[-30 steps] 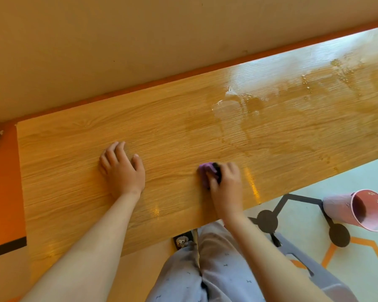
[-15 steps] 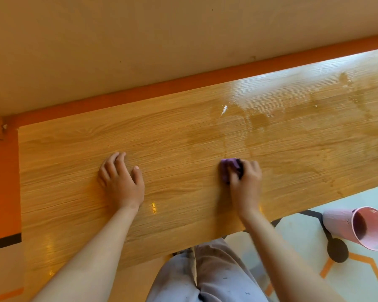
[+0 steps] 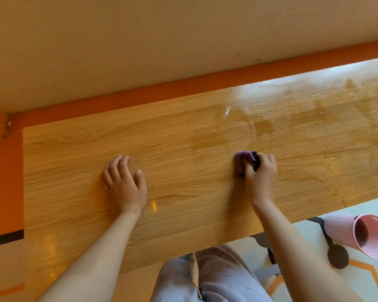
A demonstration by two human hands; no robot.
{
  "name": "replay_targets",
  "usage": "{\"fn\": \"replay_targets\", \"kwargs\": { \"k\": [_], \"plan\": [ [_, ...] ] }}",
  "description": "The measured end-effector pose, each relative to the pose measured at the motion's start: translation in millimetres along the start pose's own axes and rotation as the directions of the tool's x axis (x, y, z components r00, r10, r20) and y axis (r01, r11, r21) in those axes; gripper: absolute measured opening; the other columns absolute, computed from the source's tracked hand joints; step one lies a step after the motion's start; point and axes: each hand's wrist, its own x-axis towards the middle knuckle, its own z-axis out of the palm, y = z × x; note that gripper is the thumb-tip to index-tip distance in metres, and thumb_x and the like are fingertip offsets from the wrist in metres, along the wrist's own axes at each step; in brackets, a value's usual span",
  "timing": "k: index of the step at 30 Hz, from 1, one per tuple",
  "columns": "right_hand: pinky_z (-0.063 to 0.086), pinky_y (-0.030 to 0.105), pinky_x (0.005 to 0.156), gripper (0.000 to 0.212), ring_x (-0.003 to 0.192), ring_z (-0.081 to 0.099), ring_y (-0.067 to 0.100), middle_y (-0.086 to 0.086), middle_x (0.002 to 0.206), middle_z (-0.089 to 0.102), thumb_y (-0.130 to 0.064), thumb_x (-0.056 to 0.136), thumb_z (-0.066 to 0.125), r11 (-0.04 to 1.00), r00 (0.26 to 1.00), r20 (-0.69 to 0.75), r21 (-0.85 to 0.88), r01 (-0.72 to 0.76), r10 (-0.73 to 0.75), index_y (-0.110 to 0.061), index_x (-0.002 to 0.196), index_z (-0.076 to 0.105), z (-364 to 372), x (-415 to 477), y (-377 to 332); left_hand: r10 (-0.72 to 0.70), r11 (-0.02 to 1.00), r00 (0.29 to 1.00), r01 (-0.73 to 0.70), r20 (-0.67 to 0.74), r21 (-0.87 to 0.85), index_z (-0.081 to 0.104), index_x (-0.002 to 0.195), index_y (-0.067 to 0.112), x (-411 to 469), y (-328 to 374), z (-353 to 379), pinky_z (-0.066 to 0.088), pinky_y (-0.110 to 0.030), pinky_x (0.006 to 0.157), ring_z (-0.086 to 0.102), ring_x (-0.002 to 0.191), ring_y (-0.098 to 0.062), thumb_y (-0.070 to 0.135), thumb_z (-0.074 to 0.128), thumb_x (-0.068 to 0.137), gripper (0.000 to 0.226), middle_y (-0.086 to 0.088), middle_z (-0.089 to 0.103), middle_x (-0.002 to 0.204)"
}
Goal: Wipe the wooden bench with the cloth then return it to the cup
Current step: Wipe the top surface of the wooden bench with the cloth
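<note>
A beige wall (image 3: pixel 140 40) carries an orange band (image 3: pixel 183 89), and the pale floor (image 3: pixel 354 286) shows orange lines (image 3: pixel 356 265).

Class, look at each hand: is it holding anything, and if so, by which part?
The right hand grips the bunched purple cloth round its right side, pressing it on the wooden bench. The left hand holds nothing; it rests flat on the bench.

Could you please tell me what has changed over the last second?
The right hand, gripping the purple cloth, slid rightward along the wooden bench, away from the left hand. Nothing was picked up or released. The left hand stayed flat on the bench; the pink cup stayed on the floor.
</note>
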Motion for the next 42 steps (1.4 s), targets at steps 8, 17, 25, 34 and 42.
{"fn": "replay_targets", "kwargs": {
  "k": [8,17,25,34,42],
  "plan": [
    [0.042,0.028,0.081,0.012,0.094,0.051,0.02,0.004,0.095,0.055,-0.016,0.086,0.062,0.928,0.883,0.296,0.187,0.321,-0.365,-0.01,0.096,0.066,64,-44,-74,0.003,1.0,1.0,-0.003,-0.007,0.017,0.053,0.126,0.01,0,1,-1,0.029,-0.048,0.102,0.04,0.124,-0.034,0.032,0.046,0.085,0.048,-0.009,0.049,0.135],
    [0.037,0.027,0.085,0.015,0.098,0.054,0.031,0.014,0.101,0.055,-0.01,0.087,0.059,0.999,1.0,-0.006,0.042,0.03,-0.03,-0.003,0.099,0.063,28,23,-34,-0.008,1.0,1.0,0.008,0.0,0.01,0.054,0.125,0.01,-1,2,-1,0.028,-0.048,0.102,0.039,0.125,-0.034,0.032,0.044,0.086,0.047,-0.009,0.05,0.135],
    [0.041,0.029,0.079,0.012,0.091,0.051,0.022,0.006,0.095,0.055,-0.013,0.085,0.061,0.923,0.896,0.23,0.159,0.35,-0.379,-0.01,0.095,0.065,71,0,-81,-0.024,0.999,0.999,0.022,0.028,0.042,0.053,0.127,0.011,-1,2,-2,0.029,-0.048,0.102,0.038,0.126,-0.033,0.033,0.044,0.086,0.047,-0.008,0.049,0.136],
    [0.038,0.029,0.087,0.018,0.099,0.053,0.029,0.013,0.104,0.055,-0.012,0.086,0.06,0.982,0.982,0.064,0.065,0.175,-0.179,-0.005,0.103,0.063,54,45,-67,-0.029,0.999,0.999,0.028,0.034,0.034,0.054,0.126,0.01,0,2,-2,0.03,-0.05,0.102,0.04,0.125,-0.035,0.034,0.043,0.085,0.048,-0.009,0.049,0.136],
    [0.035,0.024,0.078,0.014,0.094,0.053,0.028,0.011,0.096,0.055,-0.013,0.088,0.059,0.944,0.941,0.103,0.112,0.311,-0.322,-0.005,0.098,0.066,57,74,-77,-0.046,0.998,0.998,0.044,0.045,0.037,0.054,0.126,0.011,1,4,-2,0.03,-0.05,0.1,0.039,0.125,-0.034,0.034,0.043,0.085,0.048,-0.009,0.049,0.136]
  ]
}}
